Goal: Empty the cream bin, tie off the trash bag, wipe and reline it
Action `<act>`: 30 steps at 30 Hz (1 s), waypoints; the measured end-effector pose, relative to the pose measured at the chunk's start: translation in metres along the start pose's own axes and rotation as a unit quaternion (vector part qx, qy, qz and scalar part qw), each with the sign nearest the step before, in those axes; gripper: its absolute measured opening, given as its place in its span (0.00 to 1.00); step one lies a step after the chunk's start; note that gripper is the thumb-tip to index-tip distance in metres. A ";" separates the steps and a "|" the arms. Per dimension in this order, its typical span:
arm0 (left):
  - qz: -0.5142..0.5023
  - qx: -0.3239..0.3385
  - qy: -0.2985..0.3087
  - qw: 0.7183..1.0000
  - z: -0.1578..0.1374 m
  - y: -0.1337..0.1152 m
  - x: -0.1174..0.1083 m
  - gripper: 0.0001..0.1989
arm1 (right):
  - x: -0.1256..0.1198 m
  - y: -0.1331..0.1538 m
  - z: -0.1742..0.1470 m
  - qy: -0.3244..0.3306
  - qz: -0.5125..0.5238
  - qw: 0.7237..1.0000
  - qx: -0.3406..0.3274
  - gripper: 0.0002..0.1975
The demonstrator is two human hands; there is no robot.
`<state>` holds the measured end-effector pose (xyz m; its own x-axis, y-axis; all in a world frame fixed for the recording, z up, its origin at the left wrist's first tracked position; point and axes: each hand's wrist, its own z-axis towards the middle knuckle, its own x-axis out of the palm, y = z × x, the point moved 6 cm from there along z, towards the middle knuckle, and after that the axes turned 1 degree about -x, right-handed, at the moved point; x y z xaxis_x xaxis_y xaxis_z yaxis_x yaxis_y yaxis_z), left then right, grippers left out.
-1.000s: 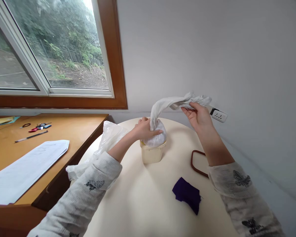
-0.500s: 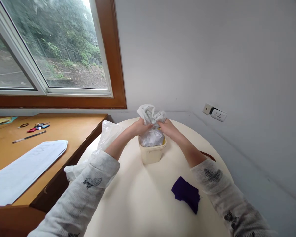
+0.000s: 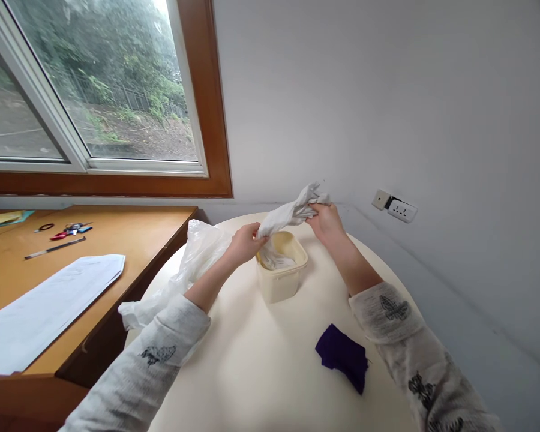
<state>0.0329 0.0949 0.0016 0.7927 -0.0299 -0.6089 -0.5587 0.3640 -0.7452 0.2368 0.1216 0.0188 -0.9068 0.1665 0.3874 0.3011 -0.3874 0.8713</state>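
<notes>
A white cloth, twisted like a rope, stretches slantwise between my two hands above a cream plastic tub. My left hand pinches its lower end just over the tub's left rim. Higher up and to the right, my right hand grips the other end, with a loose tuft sticking out past the fingers. Some white material lies inside the tub; whether it joins the held cloth I cannot tell. A thin translucent plastic bag lies crumpled beside my left forearm.
A dark purple piece of fabric lies on the round cream table, near my right forearm. At left, a wooden desk holds folded white paper, a pen and small items. A wall with a socket stands behind.
The white cloth, bunched over the tub before, is now twisted and drawn out. My right hand has moved right and up, my left hand slightly left and down. The tub's inside now shows.
</notes>
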 end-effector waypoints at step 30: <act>-0.228 0.092 0.048 0.968 -0.006 -0.059 -0.018 0.11 | 0.061 0.039 -0.046 0.258 -0.126 0.956 0.056 0.13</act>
<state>0.0504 0.0681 0.0549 0.9157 -0.3091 -0.2569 -0.0960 0.4525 -0.8866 0.1796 0.0748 0.0630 -0.9710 -0.2385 -0.0145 0.0570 -0.2898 0.9554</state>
